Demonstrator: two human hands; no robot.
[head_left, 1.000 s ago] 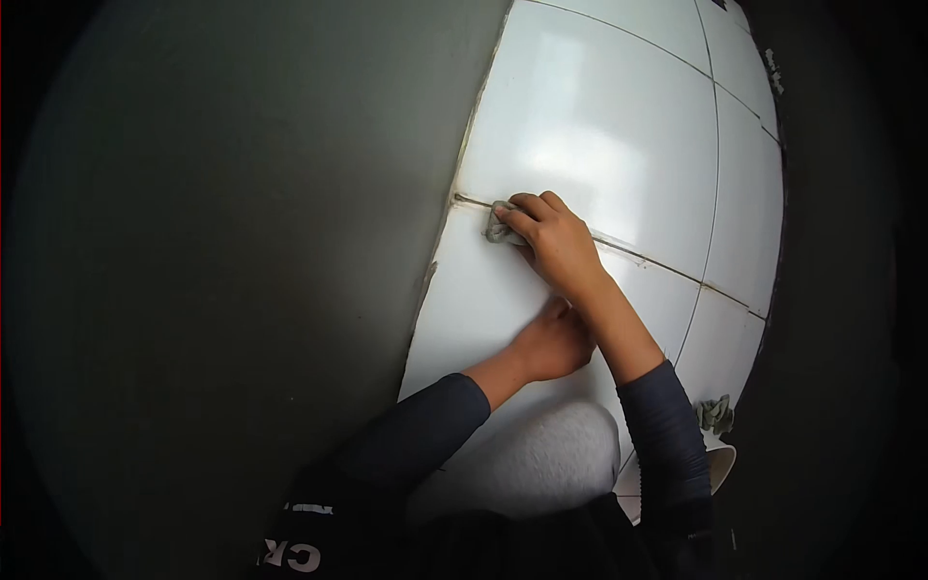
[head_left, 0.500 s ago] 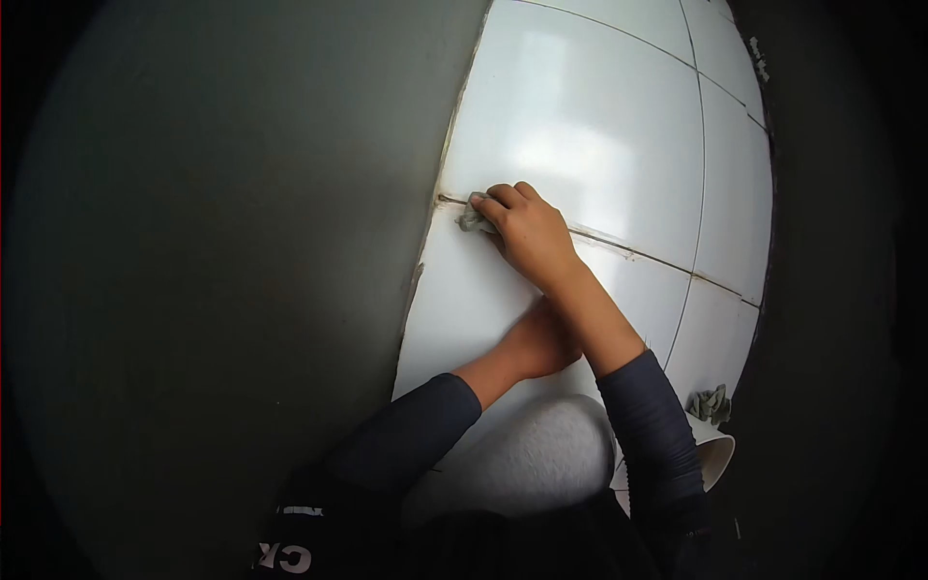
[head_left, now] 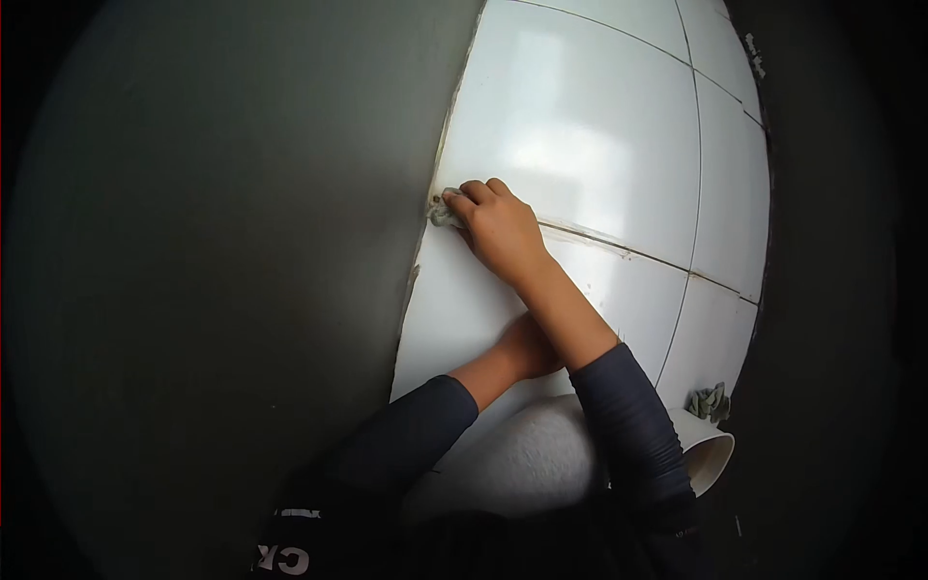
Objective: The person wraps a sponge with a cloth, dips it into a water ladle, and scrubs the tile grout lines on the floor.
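Observation:
My right hand [head_left: 501,230] is closed on a crumpled grey-green cloth [head_left: 446,211], pressed against the white tiles [head_left: 580,126]. The cloth lies at the left end of the dark joint line between two tiles, beside the grey wall. Lower down, my left hand [head_left: 532,348] rests by the tile below my right forearm, which crosses over it. Its fingers are hidden behind that forearm, so what it holds, if anything, does not show.
A dark grey wall [head_left: 242,222] borders the tiles on the left. At the lower right a white container [head_left: 712,464] lies with its mouth showing, a second crumpled cloth [head_left: 710,402] beside its rim. My grey-clad knee [head_left: 527,454] is below my hands.
My right hand has slid left along the joint with the cloth, up to the tile edge. Its forearm now covers more of my left hand. The view has shifted slightly.

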